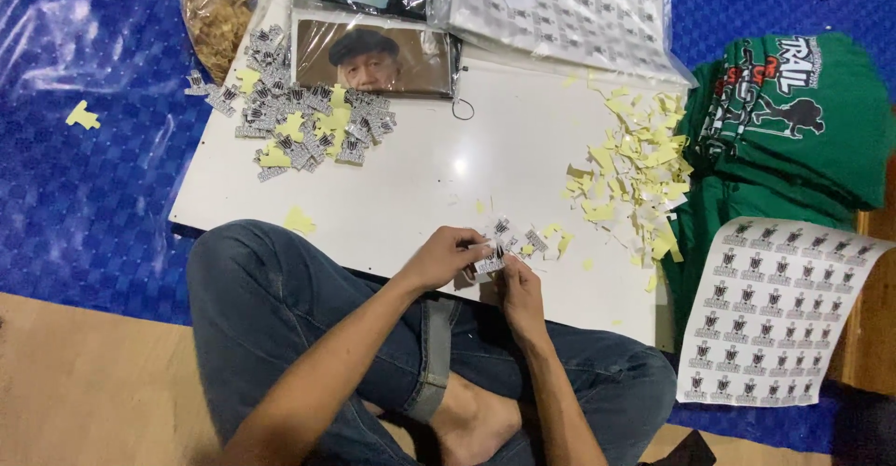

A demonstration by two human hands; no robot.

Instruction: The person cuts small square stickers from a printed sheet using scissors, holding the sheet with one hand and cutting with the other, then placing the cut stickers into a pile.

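At the near edge of the white table [439, 177], the left hand [443, 256] and right hand [518, 293] meet, fingers pinched together on a small printed sticker [489, 261]. More cut stickers [518, 237] lie just beyond. A heap of yellow backing scraps [635, 172] sits to the right, a sticker pile [299, 121] far left, and a sticker sheet [770, 312] rests near right.

Bright, even indoor light falls from overhead. A small glare spot sits on the glossy white flat counter [439, 172], and sheen streaks the crinkled blue plastic floor sheet [84, 177]. Shadows are soft and short. Focus is fairly sharp, with slight wide-angle stretch at the edges.
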